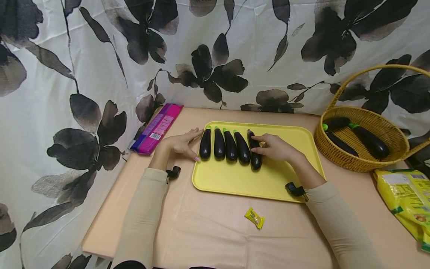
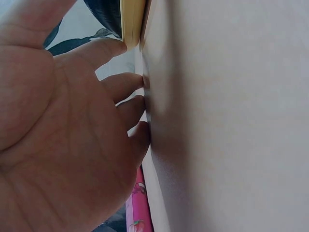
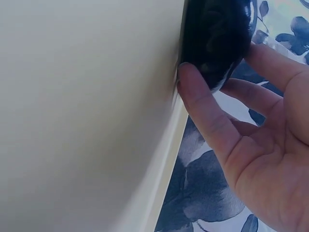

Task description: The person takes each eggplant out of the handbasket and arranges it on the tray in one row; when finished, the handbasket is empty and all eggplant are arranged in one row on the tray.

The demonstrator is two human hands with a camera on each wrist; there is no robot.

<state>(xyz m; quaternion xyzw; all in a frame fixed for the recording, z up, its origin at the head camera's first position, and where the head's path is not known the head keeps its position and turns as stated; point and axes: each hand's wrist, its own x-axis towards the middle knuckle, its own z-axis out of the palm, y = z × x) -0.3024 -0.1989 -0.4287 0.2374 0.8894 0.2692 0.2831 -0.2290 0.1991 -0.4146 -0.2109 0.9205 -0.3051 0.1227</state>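
Several glossy dark eggplants lie side by side on the yellow tray [image 1: 228, 183], green stem ends mostly pointing away. My right hand [image 1: 277, 147] holds the rightmost eggplant [image 1: 256, 158], which leans slightly compared with the others. In the right wrist view its thumb is low by the tray surface, and a finger reaches the eggplant's [image 3: 217, 34] upper side. My left hand [image 1: 181, 144] is spread at the tray's left edge, its thumb close to the leftmost eggplant [image 1: 205, 145]. From the left wrist, a fingertip shows right at the tray rim [image 2: 133, 24].
Right of the tray stands a wicker basket [image 1: 342, 158] with several eggplants inside. A yellow packet [image 1: 408, 198] lies in front of it. Behind my left hand is a pink and purple packet [image 1: 158, 129]. A small yellow wrapped piece [image 1: 254, 218] lies on the table [image 1: 208, 224] before the tray.
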